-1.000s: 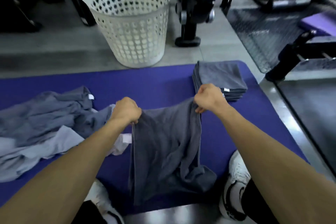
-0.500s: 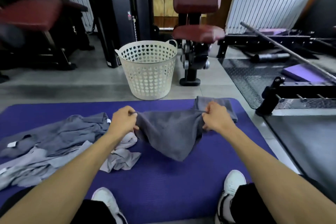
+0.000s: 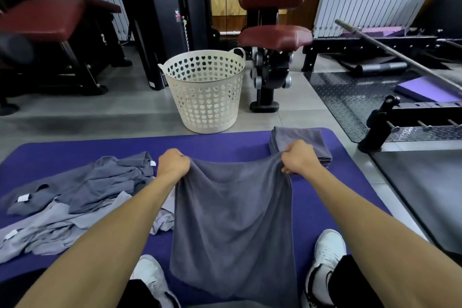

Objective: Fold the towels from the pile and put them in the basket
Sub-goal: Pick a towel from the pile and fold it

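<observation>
A dark grey towel (image 3: 232, 222) hangs spread between my hands above the purple mat (image 3: 100, 147). My left hand (image 3: 173, 165) grips its top left corner, and my right hand (image 3: 298, 157) grips the top right corner. To the left lies a loose pile of grey towels (image 3: 75, 195). A stack of folded grey towels (image 3: 297, 136) sits on the mat's far right corner, just behind my right hand. The white perforated basket (image 3: 205, 90) stands on the floor beyond the mat, and no towel shows above its rim.
My white shoes (image 3: 327, 250) rest on the mat's near edge. Gym machines with dark red pads (image 3: 275, 35) stand behind the basket. A black steel frame (image 3: 382, 120) and a barbell (image 3: 400, 57) lie to the right. Grey tile floor surrounds the mat.
The towel was bunched and swung up half a second ago; now it hangs full length, spread flat between my hands. My view has tilted up since one second ago.
</observation>
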The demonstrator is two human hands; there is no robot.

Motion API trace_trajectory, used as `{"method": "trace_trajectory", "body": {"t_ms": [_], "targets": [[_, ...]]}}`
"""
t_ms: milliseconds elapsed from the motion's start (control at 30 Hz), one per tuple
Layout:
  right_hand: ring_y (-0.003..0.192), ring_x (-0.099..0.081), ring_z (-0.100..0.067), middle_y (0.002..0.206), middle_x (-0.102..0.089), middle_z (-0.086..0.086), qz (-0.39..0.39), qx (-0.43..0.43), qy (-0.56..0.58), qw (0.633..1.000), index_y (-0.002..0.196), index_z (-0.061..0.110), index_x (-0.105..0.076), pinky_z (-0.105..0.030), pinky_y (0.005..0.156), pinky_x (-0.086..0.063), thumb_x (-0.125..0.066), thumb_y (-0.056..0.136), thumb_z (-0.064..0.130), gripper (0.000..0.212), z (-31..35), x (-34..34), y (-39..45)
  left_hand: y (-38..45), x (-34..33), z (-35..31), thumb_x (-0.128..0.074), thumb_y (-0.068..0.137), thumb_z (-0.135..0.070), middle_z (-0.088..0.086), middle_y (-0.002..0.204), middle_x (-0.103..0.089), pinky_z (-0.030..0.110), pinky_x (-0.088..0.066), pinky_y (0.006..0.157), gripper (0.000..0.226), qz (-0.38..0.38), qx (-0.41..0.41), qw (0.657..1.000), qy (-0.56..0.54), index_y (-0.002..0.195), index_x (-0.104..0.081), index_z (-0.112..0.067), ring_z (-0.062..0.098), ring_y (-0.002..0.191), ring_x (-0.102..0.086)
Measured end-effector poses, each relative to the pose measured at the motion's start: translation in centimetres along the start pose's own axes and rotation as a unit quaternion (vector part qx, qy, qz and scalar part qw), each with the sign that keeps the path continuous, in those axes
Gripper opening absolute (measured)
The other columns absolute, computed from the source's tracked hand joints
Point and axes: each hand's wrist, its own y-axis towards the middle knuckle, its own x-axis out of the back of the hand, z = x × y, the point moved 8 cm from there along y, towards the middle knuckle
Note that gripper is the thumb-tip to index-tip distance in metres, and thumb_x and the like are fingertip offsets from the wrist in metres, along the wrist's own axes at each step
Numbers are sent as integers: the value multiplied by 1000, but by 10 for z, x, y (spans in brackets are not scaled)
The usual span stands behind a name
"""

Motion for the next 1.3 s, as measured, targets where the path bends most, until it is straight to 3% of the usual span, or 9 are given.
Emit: {"method": "trace_trajectory", "body": {"t_ms": [67,133,333,500,700,767,1000,1133,1300], "targets": [[76,-67,-35,74,-66,-18,-38,34,29,998,76,4,-54,-48,76,-59,-42,94,2,21,9,6,16,14,7,-15,-45,97,-8,18,108,-64,32,-40,76,19,-45,-23,998,-35,96,-62,-2,35,101,-57],[84,-63,-31,89,-64,-15,-87,66,67,992,90,9,-53,-42,75,-54,-42,98,9,14,26,20,28,24,23,-37,-47,100,-12,15,113,-63,29,-36,80,20,-97,-61,987,-115,110,-61,-3,31,107,-56],[99,-63,-27,100,-66,-9,-154,126,194,961,92,24,-55,-47,90,-53,-44,98,10,19,60,49,45,33,67,-77,-46,101,-17,1,83,-56,19,-42,61,9,-142,-161,945,-247,98,-54,-13,14,70,-49],[92,-67,-27,94,-68,-7,-131,96,194,967,83,31,-51,-52,85,-55,-45,99,12,25,24,13,25,34,40,-25,-48,99,-13,4,83,-61,42,-52,78,19,-84,-110,961,-239,83,-54,-20,25,80,-58],[78,-61,-25,88,-68,-10,-61,12,91,994,99,12,-62,-27,55,-44,-47,99,10,15,-63,-53,-31,-6,-30,71,-50,94,-13,11,96,-66,35,-42,73,11,23,-45,998,28,89,-59,-9,30,86,-56],[85,-59,-27,95,-69,-12,-21,-17,36,999,103,9,-64,-26,64,-38,-49,97,10,16,-91,-70,-43,-21,-41,98,-52,91,-14,16,99,-69,37,-45,79,12,47,-31,995,78,89,-63,-9,35,94,-60],[86,-54,-22,88,-62,-2,25,-27,-1,999,98,13,-62,-24,71,-37,-52,98,14,10,-115,-102,-68,-48,-69,114,-55,92,-10,1,83,-60,22,-35,62,9,54,-29,998,0,86,-61,-13,15,72,-53],[90,-58,-18,93,-66,-1,17,-12,44,999,100,10,-66,-24,77,-40,-57,97,15,10,-118,-115,-60,-45,-101,133,-57,93,-11,-1,79,-61,27,-38,72,9,109,-6,994,-1,86,-62,-15,21,82,-57],[84,-60,-16,89,-67,-1,71,-17,54,996,92,17,-62,-22,69,-42,-58,98,17,7,-139,-141,-50,-41,-132,151,-58,94,-7,-1,69,-56,25,-40,61,17,135,8,990,-29,79,-58,-15,21,71,-53]]}}
